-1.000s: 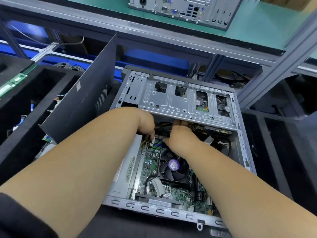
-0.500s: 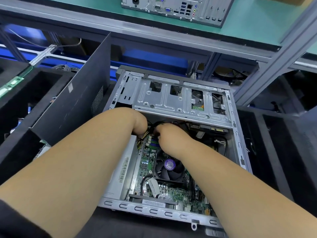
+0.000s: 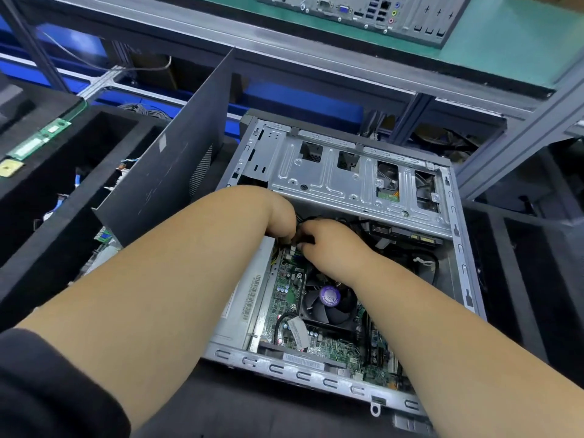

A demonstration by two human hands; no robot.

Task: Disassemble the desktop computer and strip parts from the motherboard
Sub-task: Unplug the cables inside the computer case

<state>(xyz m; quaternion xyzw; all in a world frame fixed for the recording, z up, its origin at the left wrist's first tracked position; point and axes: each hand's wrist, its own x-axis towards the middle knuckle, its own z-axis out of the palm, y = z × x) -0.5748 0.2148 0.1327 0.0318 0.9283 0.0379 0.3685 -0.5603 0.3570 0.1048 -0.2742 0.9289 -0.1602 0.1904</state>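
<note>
Open desktop case (image 3: 455, 235) on its side, both hands inside at the motherboard's (image 3: 286, 287) far edge.

The green motherboard lies flat in the case, its black cooler fan (image 3: 328, 300) just nearer than the hands. The left hand (image 3: 281, 216) and right hand (image 3: 328, 243) meet, touching, above the board's far left corner, under the silver drive cage (image 3: 354, 178). Fingers of both are curled narrow around black cables (image 3: 311, 220); whether they grip a connector cannot be told. The case rests on a dark work surface (image 3: 252, 412). A dark side panel (image 3: 170, 159) leans at left. Beyond, a second computer (image 3: 363, 11) sits on a green shelf (image 3: 505, 42).
</note>
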